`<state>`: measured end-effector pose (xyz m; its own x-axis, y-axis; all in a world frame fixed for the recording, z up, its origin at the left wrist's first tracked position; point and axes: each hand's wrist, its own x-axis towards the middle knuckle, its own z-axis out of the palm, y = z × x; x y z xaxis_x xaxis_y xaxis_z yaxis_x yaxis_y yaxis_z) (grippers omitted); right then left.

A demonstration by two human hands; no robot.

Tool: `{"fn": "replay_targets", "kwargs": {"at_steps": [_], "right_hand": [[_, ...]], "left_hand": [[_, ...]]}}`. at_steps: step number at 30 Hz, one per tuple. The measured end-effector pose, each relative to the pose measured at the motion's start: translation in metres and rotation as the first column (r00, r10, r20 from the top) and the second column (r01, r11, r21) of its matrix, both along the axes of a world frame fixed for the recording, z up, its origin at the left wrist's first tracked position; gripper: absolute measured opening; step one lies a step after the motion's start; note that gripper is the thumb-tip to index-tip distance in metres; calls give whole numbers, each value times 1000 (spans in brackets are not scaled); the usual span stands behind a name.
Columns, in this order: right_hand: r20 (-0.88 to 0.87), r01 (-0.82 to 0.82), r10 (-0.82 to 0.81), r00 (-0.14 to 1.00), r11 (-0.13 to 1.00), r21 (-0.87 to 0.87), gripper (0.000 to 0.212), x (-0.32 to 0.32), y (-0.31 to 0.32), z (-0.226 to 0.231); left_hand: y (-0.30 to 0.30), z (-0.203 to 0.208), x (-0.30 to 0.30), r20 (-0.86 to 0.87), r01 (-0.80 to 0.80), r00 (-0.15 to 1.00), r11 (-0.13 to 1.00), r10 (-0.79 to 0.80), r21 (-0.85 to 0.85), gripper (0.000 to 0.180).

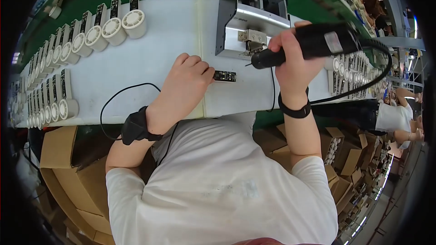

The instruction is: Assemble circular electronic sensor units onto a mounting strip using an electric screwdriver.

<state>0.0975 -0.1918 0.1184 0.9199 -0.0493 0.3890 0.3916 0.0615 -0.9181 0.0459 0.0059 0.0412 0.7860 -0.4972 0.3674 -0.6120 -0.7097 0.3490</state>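
My left hand is closed, fingers curled down over the near end of a small dark circuit board on the white worktop. The board's far end sticks out to the right of my fingertips; whatever is under the hand is hidden. In my right hand is a black electric screwdriver, held sideways with its thin bit pointing left. The bit is in the air just in front of a silver screw feeder, apart from the circuit board. A black band is on each wrist.
Rows of white round-headed units with circuit boards line the worktop's left, and more stand at the right. The screwdriver's thick cable loops down on the right. Cardboard boxes sit below the table edge. Another person is far right.
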Motion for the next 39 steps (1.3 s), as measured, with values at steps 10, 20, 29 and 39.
{"fn": "replay_targets", "kwargs": {"at_steps": [10,20,29,39], "right_hand": [[59,-14,8,998,994,105,26,-22,2,-20],[58,-35,28,998,993,116,28,-22,2,-26],[45,-13,8,999,994,106,25,-21,1,-29],[36,-21,17,999,993,117,26,-24,1,-27]], "left_hand": [[2,0,1,-48,21,999,1000,-21,5,16],[1,1,-1,-68,12,998,1000,-10,24,16],[1,1,-2,-47,14,999,1000,-12,28,15],[0,0,-2,-52,5,999,1000,-4,25,16]]}}
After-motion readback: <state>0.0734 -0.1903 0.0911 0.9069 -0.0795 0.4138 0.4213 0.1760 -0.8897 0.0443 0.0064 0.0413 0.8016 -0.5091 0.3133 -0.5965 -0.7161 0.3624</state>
